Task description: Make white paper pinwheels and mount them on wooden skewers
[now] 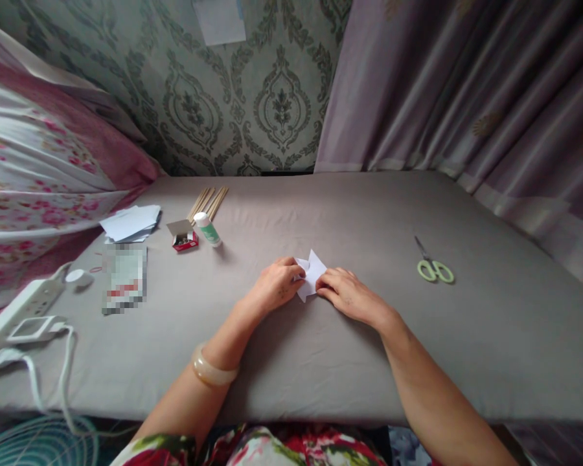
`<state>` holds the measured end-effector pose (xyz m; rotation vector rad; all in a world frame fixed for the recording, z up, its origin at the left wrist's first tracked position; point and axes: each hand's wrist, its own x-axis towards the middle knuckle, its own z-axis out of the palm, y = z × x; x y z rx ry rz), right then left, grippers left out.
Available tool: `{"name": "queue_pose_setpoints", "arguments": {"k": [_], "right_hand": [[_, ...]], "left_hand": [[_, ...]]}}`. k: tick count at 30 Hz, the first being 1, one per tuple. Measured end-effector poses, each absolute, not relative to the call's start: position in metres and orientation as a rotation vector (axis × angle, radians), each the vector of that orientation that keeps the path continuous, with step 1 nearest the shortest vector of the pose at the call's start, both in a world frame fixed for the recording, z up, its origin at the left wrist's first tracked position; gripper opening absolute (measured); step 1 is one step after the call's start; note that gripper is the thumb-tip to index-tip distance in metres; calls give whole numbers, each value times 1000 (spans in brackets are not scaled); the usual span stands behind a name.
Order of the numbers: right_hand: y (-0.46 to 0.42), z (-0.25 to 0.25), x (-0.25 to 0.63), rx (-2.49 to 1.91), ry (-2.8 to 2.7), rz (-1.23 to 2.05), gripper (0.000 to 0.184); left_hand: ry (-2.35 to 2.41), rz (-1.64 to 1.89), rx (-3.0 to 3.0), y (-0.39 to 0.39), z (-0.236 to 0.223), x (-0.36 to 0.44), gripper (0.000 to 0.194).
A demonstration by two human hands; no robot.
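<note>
A small white piece of paper with pointed, cut or folded flaps lies between my hands, near the middle of the grey cloth-covered table. My left hand pinches its left side, fingers curled over the edge. On the opposite side, my right hand presses fingertips and thumb against the paper's right edge. Parts of the paper are hidden under the fingers of both hands. To the right, well apart from my hands, rest scissors with pale green handles.
At the left stand a white-capped glue bottle and an open red box of small pieces. Behind them lie wooden sticks. Stacked paper, a blurred packet, a white cap and a power strip with cables occupy the far left.
</note>
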<state>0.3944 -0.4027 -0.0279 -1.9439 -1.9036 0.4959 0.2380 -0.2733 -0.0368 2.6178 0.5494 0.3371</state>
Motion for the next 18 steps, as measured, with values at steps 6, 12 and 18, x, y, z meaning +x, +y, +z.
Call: {"name": "queue_pose_setpoints", "arguments": {"k": [6,12,18], "right_hand": [[-404,-23,387,-2019,-1943,427,11],[-404,-18,384,-2028,-1943,418,12],[-401,-18,386,-2008,-1902,438,15]], "left_hand": [[568,218,2731,-278,-32,239,17],[594,209,2754,-277,-34,238,15],[598,215,2768,-277,-35,239,17]]}}
